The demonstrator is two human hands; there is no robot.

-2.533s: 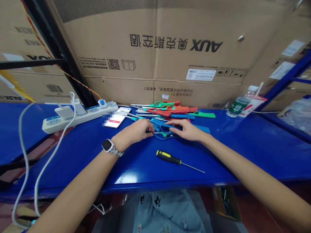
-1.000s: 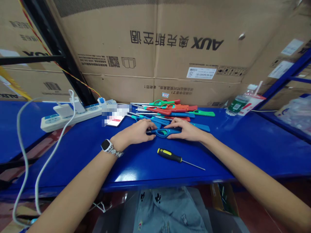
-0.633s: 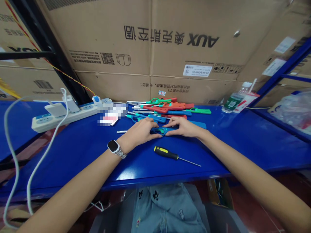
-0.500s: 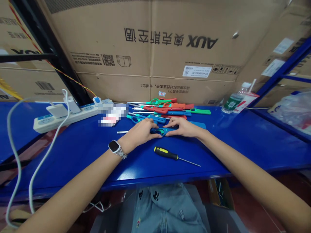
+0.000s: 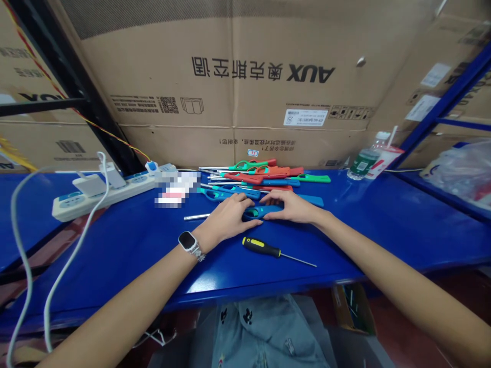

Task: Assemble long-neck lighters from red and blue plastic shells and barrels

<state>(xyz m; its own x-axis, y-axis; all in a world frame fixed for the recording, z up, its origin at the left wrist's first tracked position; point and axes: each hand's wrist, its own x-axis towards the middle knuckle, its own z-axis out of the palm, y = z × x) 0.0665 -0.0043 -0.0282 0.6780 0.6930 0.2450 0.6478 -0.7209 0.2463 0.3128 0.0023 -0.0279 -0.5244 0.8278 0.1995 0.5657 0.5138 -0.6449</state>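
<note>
Both my hands grip a blue long-necked lighter (image 5: 268, 209) that lies across the tabletop, its metal tube pointing left. My left hand (image 5: 232, 216) is closed round the part near the green trigger, thumb on the near side. Fingers of my right hand (image 5: 293, 206) pinch the handle farther right. Just behind are several more lighters, among them a red lighter (image 5: 245, 177) and a blue lighter (image 5: 233, 191), piled with their tubes to the left. In front of my hands rests a black and yellow screwdriver (image 5: 264, 248), its tip to the right.
A white power strip (image 5: 111, 191) with plugged-in chargers and cables runs along the left. At the back right stand a plastic bottle (image 5: 361, 162) and a cup with a straw (image 5: 383, 161). A large cardboard sheet (image 5: 172, 143) rises behind the blue table (image 5: 126, 255).
My left hand has shifted slightly right along the lighter. My right hand keeps its hold. The whole view has tilted a little, with the screwdriver unmoved on the table.
</note>
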